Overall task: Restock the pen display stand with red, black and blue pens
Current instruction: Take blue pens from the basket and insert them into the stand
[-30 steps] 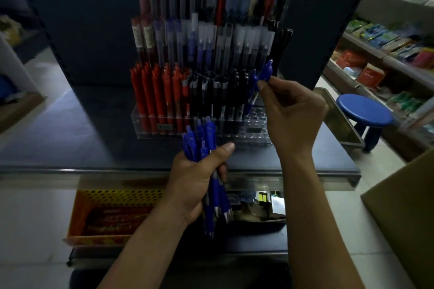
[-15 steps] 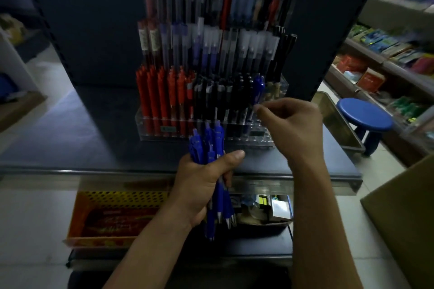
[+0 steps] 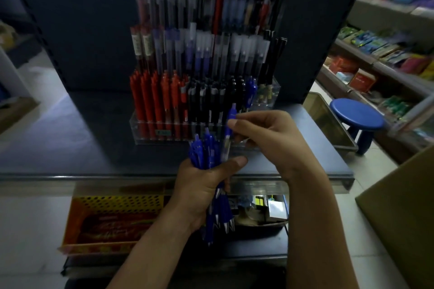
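Note:
A clear tiered pen display stand (image 3: pixel 150 132) stands on the dark counter. Its front row holds red pens (image 3: pixel 155 98) at the left, black pens (image 3: pixel 211 101) in the middle and a blue pen (image 3: pixel 251 91) at the right end. My left hand (image 3: pixel 204 190) grips a bundle of blue pens (image 3: pixel 203 151) upright in front of the stand. My right hand (image 3: pixel 265 138) pinches the upper part of one blue pen (image 3: pixel 231 117), which rises above the bundle at its right side.
Higher tiers hold capped pens (image 3: pixel 202 51). An orange perforated basket (image 3: pixel 112 204) and small boxes (image 3: pixel 274 206) lie under the counter (image 3: pixel 70 148). A blue stool (image 3: pixel 357 116) and stocked shelves (image 3: pixel 375 58) are at the right, a cardboard box (image 3: pixel 404 206) at the lower right.
My right hand put a blue pen into the front row, then came down to the bundle and took hold of another pen. The left hand stayed in place.

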`<action>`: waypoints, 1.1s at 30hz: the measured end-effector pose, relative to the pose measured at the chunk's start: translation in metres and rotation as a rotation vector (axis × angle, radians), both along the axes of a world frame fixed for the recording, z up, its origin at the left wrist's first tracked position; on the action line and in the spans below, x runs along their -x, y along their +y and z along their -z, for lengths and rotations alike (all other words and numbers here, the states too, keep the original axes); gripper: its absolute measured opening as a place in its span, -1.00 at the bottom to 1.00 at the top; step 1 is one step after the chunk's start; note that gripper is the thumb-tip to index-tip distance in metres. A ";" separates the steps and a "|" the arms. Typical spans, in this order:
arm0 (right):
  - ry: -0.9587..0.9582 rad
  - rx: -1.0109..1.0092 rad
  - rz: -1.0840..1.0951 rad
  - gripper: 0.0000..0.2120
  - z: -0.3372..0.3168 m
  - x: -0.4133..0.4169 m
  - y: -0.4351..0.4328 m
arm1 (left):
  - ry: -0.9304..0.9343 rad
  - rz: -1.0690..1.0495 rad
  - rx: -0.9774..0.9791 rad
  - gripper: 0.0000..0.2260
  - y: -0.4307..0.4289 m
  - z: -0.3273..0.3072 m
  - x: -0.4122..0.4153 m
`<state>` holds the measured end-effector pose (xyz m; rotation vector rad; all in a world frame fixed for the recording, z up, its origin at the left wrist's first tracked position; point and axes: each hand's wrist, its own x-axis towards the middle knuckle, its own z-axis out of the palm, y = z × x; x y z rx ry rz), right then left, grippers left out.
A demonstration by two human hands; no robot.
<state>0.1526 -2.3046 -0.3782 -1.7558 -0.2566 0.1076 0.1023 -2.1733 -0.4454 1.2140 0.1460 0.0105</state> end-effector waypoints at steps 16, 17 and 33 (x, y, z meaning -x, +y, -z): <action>-0.527 -0.104 0.311 -0.74 -0.002 -0.030 -0.011 | 0.000 -0.011 -0.078 -0.72 0.000 0.004 -0.001; -0.575 -0.070 0.338 -0.72 0.001 -0.034 -0.011 | 0.005 -0.018 -0.081 -0.72 0.000 0.005 -0.002; -0.485 0.112 0.414 -0.58 0.035 -0.045 -0.006 | 0.018 -0.011 -0.005 -0.78 0.001 0.009 -0.004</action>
